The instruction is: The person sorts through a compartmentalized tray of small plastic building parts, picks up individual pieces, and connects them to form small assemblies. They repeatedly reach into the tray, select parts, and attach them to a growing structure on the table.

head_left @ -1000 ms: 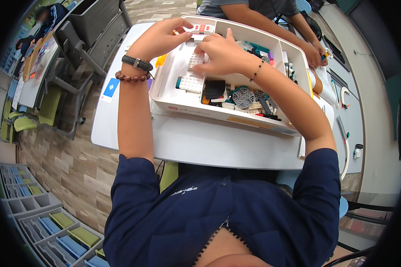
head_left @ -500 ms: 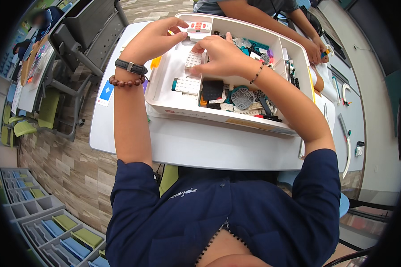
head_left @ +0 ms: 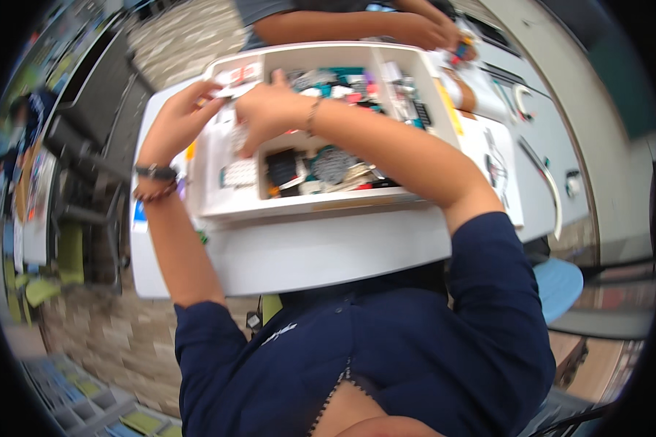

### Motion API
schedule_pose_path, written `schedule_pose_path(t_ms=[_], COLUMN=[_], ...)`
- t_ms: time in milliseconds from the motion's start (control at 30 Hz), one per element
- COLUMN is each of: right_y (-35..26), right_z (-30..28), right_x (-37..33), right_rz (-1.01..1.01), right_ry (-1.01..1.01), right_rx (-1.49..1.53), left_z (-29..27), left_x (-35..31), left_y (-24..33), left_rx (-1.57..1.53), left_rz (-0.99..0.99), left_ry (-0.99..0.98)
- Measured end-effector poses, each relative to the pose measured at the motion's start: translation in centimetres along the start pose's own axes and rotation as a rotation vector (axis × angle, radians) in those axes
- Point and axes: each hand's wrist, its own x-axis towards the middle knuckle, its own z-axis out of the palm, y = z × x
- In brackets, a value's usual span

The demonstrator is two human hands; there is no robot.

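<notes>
A white box [head_left: 321, 202] of building pieces stands on the table before me. My right hand [head_left: 273, 111] reaches into its left part, with thumb and forefinger on either side of a white studded block [head_left: 235, 137]. Below that block lies another white studded block [head_left: 239, 173]. At the box's upper left, my left hand [head_left: 184, 116] is held with fingers apart, near a white piece with red marks [head_left: 239, 75]. I see nothing in this hand, though motion blurs the picture. Black, grey, teal and red pieces fill the compartments to the right.
Across the table, another person's hands [head_left: 444, 35] hold a small colourful piece. The white tabletop [head_left: 328, 247] runs along the box's near side. To the right lie white curved strips [head_left: 547, 178]. Grey desks [head_left: 95, 87] and green chairs stand at the left, a blue seat [head_left: 557, 288] at the lower right.
The view has turned and shifted, so the box sits further left in the picture. Both hands keep nearly the same places over the box's left part. The picture is more blurred.
</notes>
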Motion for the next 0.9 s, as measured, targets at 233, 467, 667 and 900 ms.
schedule_pose_path(t_ms=[233, 467, 667, 900], right_y=[-0.6, 2.7, 17.3, 27.6], right_z=[-1.7, -4.1, -0.3, 7.0], right_x=[-7.3, -24.7, -43.4, -54.5], right_rz=[-0.093, 0.144, 0.807, 1.336], right_ry=[0.316, 0.446, 0.914, 0.858], right_rx=[-0.122, 0.227, 0.286, -0.175], left_z=[0.5, 0.7, 1.3, 4.5], left_x=[0.4, -0.7, -1.4, -3.6], left_y=[1.3, 3.9, 8.1, 16.4], left_rx=[-0.026, -0.04, -0.013, 0.049], left_rz=[0.065, 0.036, 0.169, 0.336], left_ry=[0.001, -0.008, 0.004, -0.099])
